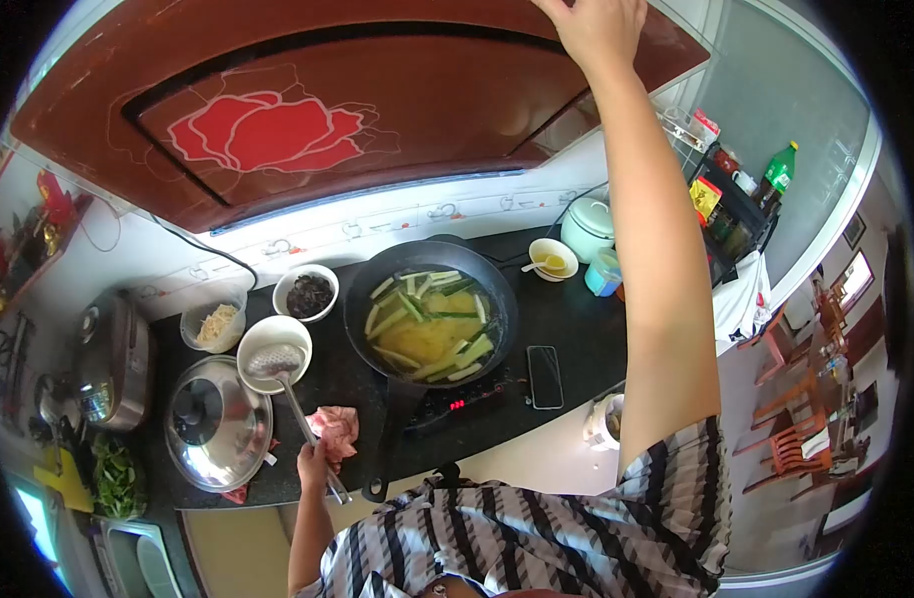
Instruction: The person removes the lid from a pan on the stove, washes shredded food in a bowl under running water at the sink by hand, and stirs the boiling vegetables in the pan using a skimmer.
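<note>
My left hand (314, 466) is closed around the long metal handle of a skimmer (300, 407). The perforated head lies in a white bowl (249, 384) on the counter. Just beside this hand is a crumpled pink cloth or piece of raw meat (335, 429); I cannot tell which. A black wok (355, 324) on the cooktop holds green and pale stalk pieces in yellowish liquid. High up, my right hand (602, 35) reaches in front of the brown cabinet door (407, 120). Its fingertips are cut off by the frame's top edge, so its grip is hidden.
A steel lid (218, 448), a bowl of dark pieces (327, 277) and a container of pale shreds (193, 334) stand left of the wok. To its right are a phone (545, 379), a small bowl with a spoon (569, 257) and a mint-green pot (585, 237).
</note>
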{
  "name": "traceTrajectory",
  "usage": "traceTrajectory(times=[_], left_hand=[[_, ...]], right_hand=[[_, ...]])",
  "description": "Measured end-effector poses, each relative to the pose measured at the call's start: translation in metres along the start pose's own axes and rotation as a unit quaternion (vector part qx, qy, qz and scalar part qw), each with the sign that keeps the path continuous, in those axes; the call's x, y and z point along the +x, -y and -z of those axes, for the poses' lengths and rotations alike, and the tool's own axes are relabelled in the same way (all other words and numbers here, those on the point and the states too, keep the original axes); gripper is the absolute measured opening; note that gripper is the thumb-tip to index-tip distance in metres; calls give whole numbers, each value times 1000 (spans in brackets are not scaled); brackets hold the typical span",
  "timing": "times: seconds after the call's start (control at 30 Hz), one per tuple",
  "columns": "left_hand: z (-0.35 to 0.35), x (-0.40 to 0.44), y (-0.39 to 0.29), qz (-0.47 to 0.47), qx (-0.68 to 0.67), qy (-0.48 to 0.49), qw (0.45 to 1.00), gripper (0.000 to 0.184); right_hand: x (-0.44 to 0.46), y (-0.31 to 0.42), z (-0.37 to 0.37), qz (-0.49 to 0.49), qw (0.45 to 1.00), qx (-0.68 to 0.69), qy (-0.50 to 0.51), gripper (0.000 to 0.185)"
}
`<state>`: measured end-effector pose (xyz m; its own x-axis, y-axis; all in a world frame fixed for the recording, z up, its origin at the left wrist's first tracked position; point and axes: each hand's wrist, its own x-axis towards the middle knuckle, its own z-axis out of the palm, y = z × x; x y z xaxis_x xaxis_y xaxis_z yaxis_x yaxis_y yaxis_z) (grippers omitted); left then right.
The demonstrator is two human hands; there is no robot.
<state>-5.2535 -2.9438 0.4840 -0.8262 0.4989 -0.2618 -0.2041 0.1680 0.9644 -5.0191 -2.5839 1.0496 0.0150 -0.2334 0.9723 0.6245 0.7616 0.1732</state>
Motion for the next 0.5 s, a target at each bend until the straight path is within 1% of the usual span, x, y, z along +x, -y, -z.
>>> traceTrajectory(times=[0.07,0.13,0.23,0.33,0.43,0.5], left_hand=[[0,3,3,-43,102,-42,993,23],[-1,3,12,-81,203,-81,972,27],[-1,2,25,-207,361,-136,899,29],[3,2,26,-212,364,-123,899,33],[6,6,30,-254,352,-112,894,34],[5,8,33,-241,347,-119,899,32]], right_hand=[[0,2,-4,-9,1000,-5,-9,70],[-3,2,-6,-10,1000,-1,-18,71],[-3,6,-2,-13,999,29,-20,73],[0,17,-5,-52,998,15,-21,74],[0,21,-9,-76,997,-9,-26,73],[0,17,-9,-63,997,7,-36,73]])
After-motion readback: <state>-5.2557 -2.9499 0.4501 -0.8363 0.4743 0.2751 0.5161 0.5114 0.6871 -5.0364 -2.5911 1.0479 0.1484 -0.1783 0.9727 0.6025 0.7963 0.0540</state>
